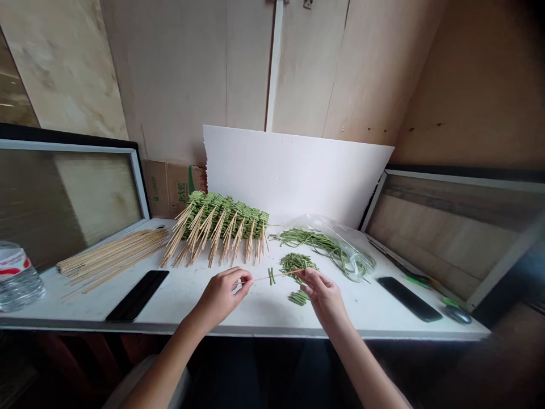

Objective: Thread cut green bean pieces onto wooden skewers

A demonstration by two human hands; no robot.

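Observation:
A thin bamboo skewer (275, 276) stretches level between my two hands above the white table. My left hand (225, 292) pinches one end of it. At the other end, the fingers of my right hand (321, 289) are closed on the skewer; whether they also hold a bean piece is too small to tell. Just behind the skewer lie a few short green bean pieces (271, 276). A heap of cut green beans (296, 261) sits beyond my right hand, and a smaller lined-up bunch of cut pieces (298, 297) rests beside its fingers.
Skewered beans (230, 213) are stacked at the back, sticks pointing forward. Loose skewers (114, 255) lie left, near a black phone (137, 295) and a water bottle (19, 278). Long beans (317, 241) spill from a plastic bag (353, 250). Another phone (409, 298) lies right.

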